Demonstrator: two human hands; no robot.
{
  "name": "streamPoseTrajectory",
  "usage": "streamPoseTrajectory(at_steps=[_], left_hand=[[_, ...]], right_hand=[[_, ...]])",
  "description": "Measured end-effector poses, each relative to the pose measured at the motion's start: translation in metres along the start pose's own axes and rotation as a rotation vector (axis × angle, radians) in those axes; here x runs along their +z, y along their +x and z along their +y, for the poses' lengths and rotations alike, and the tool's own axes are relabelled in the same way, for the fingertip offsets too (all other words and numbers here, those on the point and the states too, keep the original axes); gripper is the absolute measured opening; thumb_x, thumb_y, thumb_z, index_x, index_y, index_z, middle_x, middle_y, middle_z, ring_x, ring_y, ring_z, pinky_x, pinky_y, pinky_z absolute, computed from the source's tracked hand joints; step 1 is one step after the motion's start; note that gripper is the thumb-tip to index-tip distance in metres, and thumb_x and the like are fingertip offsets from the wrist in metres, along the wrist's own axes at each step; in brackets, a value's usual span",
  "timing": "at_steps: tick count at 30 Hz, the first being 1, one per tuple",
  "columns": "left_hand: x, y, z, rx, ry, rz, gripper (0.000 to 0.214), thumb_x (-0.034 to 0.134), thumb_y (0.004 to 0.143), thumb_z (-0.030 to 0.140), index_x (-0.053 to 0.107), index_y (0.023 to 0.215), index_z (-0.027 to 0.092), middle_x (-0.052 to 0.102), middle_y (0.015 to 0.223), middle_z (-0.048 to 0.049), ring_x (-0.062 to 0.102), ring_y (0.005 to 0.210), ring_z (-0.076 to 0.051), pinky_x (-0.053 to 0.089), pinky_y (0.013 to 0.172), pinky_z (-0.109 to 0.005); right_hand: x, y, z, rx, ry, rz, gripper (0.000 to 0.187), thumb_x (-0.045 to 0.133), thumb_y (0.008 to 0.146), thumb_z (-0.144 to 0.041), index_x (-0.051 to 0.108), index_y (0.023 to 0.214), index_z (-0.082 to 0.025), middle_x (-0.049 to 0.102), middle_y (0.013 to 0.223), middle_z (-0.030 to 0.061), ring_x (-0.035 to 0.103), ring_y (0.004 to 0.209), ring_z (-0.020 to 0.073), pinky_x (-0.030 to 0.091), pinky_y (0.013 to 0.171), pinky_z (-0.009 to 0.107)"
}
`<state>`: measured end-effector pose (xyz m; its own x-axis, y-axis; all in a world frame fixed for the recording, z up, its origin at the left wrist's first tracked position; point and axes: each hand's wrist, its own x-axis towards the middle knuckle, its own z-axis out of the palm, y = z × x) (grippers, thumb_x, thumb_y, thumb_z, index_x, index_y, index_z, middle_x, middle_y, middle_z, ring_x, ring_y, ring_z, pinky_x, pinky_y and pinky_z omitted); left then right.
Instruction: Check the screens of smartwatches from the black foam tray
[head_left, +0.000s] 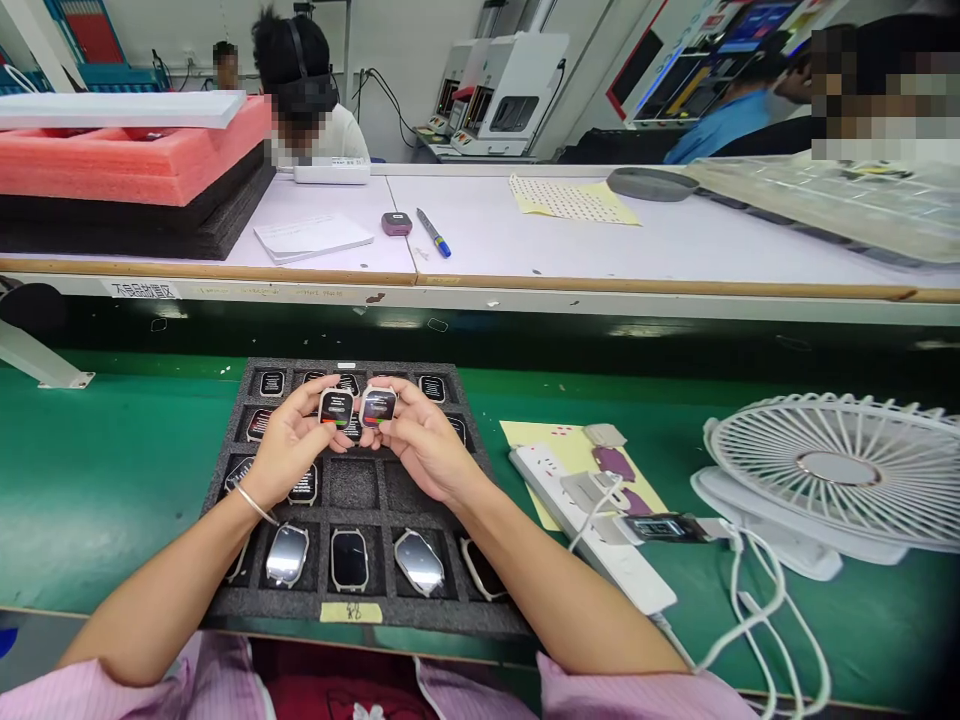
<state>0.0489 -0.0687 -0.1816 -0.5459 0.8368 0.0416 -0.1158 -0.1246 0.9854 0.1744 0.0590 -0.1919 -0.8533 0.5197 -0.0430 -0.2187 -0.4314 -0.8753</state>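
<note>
My left hand (295,432) grips a smartwatch body (335,408) without a strap, its screen lit with text and a coloured strip along the bottom. Close beside it, my right hand (420,435) pinches a second watch body (379,406) with a similar lit screen. Both are held above a dark grey foam tray (349,607) with square compartments. Lit watches lie in the tray's back rows, partly hidden by my hands. In the front row are dark-screened watches, among them one upright watch (349,560) and one tilted watch (418,562). Two compartments below my hands hold nothing.
Right of the tray lie a white power strip (592,525), a yellow sheet (525,436), cables and a white fan (836,468). A raised shelf (480,240) ahead carries stacked foam trays (135,165), papers and a pen (433,233). Several people sit beyond.
</note>
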Motion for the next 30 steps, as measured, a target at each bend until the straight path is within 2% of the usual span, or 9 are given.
streamPoseTrajectory(at_steps=[5,10,19,24,30], left_hand=[[0.0003,-0.0014,0.0013,0.008,-0.023,0.002,0.051,0.071,0.074,0.017,0.060,0.123,0.017,0.071,0.100,-0.0050,0.071,0.064,-0.014,0.060,0.065,-0.029],[0.0006,-0.0021,0.0032,0.004,-0.025,0.023,0.049,0.070,0.075,0.017,0.059,0.123,0.017,0.071,0.096,-0.0034,0.071,0.064,-0.014,0.060,0.065,-0.029],[0.0012,-0.0023,0.0035,0.007,-0.003,0.011,0.049,0.069,0.076,0.018,0.059,0.124,0.018,0.072,0.102,-0.0057,0.071,0.064,-0.014,0.060,0.066,-0.030],[0.0006,-0.0017,0.0015,0.016,0.000,0.009,0.050,0.068,0.075,0.017,0.058,0.124,0.017,0.071,0.111,-0.0087,0.069,0.065,-0.012,0.060,0.065,-0.028],[0.0006,-0.0009,-0.0001,0.016,0.014,0.033,0.052,0.064,0.072,0.011,0.058,0.122,0.018,0.071,0.111,-0.0079,0.067,0.065,-0.010,0.059,0.065,-0.027]], right_hand=[[-0.0008,-0.0020,-0.0017,-0.022,-0.012,-0.008,0.045,0.067,0.067,-0.011,0.060,0.110,-0.024,0.073,0.098,0.0004,0.064,0.063,0.0116,0.051,0.064,0.029],[0.0001,-0.0038,-0.0017,0.002,-0.009,-0.035,0.048,0.066,0.068,-0.010,0.060,0.113,-0.024,0.072,0.092,-0.0009,0.066,0.064,0.0128,0.051,0.066,0.030],[-0.0018,-0.0039,-0.0006,-0.013,-0.032,-0.060,0.049,0.065,0.070,-0.011,0.059,0.116,-0.025,0.069,0.084,-0.0024,0.067,0.066,0.0146,0.054,0.068,0.033],[-0.0008,-0.0043,-0.0011,-0.007,-0.025,-0.061,0.048,0.065,0.068,-0.010,0.059,0.114,-0.025,0.070,0.088,-0.0019,0.067,0.066,0.0140,0.054,0.067,0.032],[0.0012,-0.0055,-0.0037,0.000,-0.018,-0.049,0.049,0.065,0.067,-0.009,0.060,0.114,-0.025,0.072,0.095,-0.0004,0.069,0.068,0.0139,0.055,0.071,0.033]])
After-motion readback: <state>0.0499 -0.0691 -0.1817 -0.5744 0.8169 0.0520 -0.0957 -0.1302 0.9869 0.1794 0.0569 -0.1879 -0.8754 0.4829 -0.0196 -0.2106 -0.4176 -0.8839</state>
